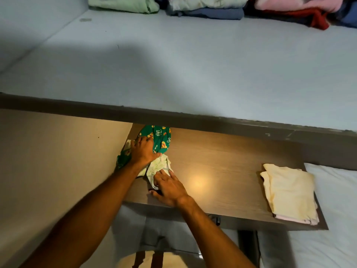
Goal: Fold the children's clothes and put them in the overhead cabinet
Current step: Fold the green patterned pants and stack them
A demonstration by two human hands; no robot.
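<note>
A green children's garment [160,139] with yellow cartoon prints lies at the back left of the wooden desk [222,167], partly under the cabinet's edge. My left hand [143,150] presses flat on it. Just in front lies a pale light-green garment [158,168], and my right hand [170,187] rests flat on its near end, fingers spread. A folded cream garment [289,190] on top of a pink one sits at the desk's right end. The overhead cabinet's white floor [173,64] holds folded clothes [204,6] at its back.
The cabinet's brown front edge [193,117] runs across above the desk. A beige wall [58,161] stands at the left. A white bed [332,209] lies to the right of the desk.
</note>
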